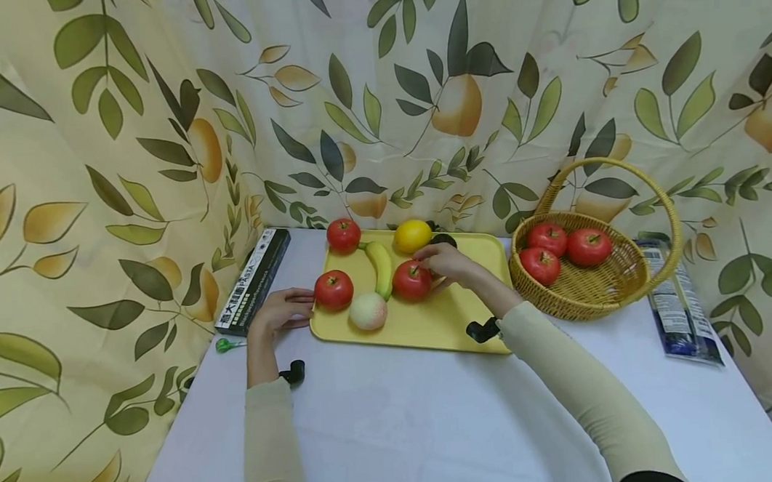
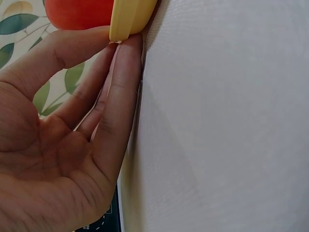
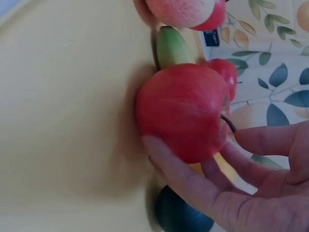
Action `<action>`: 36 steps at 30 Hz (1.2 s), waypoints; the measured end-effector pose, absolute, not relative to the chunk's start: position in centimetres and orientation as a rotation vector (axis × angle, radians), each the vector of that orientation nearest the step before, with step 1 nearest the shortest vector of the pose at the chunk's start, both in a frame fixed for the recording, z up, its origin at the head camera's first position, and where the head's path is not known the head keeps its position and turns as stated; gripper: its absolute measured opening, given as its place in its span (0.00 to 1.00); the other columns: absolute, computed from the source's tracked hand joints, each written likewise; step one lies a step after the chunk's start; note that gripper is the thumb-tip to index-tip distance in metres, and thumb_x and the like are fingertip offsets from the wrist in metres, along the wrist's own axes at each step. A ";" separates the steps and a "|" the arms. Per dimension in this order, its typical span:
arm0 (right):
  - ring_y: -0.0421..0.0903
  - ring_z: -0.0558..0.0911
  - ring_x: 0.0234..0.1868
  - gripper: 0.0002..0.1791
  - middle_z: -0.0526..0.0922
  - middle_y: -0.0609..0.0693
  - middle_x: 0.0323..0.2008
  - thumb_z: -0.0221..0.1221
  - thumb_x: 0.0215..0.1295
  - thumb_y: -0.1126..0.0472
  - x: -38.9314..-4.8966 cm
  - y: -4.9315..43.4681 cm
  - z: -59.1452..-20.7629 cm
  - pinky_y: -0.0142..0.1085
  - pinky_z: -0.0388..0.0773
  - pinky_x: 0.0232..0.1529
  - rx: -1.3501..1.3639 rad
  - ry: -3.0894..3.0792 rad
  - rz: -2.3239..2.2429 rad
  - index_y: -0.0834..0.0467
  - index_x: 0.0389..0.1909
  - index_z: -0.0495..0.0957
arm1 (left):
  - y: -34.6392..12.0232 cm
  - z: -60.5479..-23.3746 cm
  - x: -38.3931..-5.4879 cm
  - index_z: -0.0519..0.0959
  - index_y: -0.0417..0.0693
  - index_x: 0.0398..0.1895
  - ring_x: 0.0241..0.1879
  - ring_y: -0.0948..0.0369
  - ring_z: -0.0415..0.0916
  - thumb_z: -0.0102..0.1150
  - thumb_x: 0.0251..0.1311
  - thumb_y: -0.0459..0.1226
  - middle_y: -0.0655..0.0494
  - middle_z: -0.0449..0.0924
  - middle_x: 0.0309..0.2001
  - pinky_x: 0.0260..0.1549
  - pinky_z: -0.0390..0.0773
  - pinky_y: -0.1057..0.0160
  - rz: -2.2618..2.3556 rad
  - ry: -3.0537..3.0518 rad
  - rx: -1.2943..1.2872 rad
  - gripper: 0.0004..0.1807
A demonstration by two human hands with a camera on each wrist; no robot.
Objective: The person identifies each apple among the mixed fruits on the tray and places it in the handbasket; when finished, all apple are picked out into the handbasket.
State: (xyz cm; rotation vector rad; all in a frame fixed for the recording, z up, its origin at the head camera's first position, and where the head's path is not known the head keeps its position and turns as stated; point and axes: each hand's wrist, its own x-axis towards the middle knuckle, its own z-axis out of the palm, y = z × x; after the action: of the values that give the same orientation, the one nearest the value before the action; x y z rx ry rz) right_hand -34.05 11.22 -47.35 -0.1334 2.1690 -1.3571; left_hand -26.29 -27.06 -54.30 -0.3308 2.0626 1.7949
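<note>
Clearly, a black box [image 1: 252,283] lies on the left of the desk [image 1: 395,422], and just beside it the left hand [image 1: 273,314] pinches the left rim of a yellow tray [image 1: 430,330]. On the tray come two red apples [image 1: 333,290], one near, one far, then a pale peach [image 1: 368,312], a banana [image 1: 380,264] and, farther back, a lemon [image 1: 413,236]. Right of the banana, the right hand [image 1: 454,263] holds another red apple [image 1: 411,280], fingers curved round it. Rightmost are a basket [image 1: 575,289] of three apples [image 1: 589,247] and a package [image 1: 681,313].
</note>
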 end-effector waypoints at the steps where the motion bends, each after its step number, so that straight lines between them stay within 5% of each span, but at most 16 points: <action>1: 0.57 0.79 0.46 0.23 0.75 0.64 0.60 0.49 0.78 0.64 -34.0 11.2 -47.5 0.57 0.86 0.52 -0.126 2.157 -1.362 0.62 0.71 0.72 | -27.0 -54.3 -26.3 0.74 0.35 0.68 0.55 0.52 0.82 0.65 0.60 0.22 0.38 0.79 0.63 0.50 0.88 0.55 1.794 2.067 -0.335 0.31; 15: 0.60 0.75 0.51 0.26 0.72 0.62 0.70 0.51 0.75 0.67 -32.2 10.7 -48.4 0.57 0.87 0.50 -0.163 2.052 -1.417 0.61 0.73 0.70 | -27.1 -54.6 -26.4 0.75 0.35 0.67 0.55 0.52 0.82 0.66 0.58 0.22 0.39 0.79 0.62 0.50 0.88 0.56 1.783 2.080 -0.338 0.31; 36: 0.56 0.79 0.48 0.25 0.76 0.67 0.62 0.60 0.72 0.68 -30.1 10.6 -48.9 0.55 0.88 0.44 -0.156 2.111 -1.468 0.67 0.68 0.70 | -26.9 -54.6 -26.2 0.75 0.36 0.68 0.55 0.53 0.82 0.67 0.59 0.22 0.38 0.78 0.64 0.49 0.88 0.56 1.802 2.069 -0.341 0.31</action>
State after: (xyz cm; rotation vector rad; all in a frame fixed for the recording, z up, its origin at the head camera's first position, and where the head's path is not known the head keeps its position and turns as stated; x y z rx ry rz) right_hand -30.13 10.60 -48.95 -0.1560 2.1109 -1.4678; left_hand -26.19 -26.94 -54.62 -0.3411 2.0690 1.8023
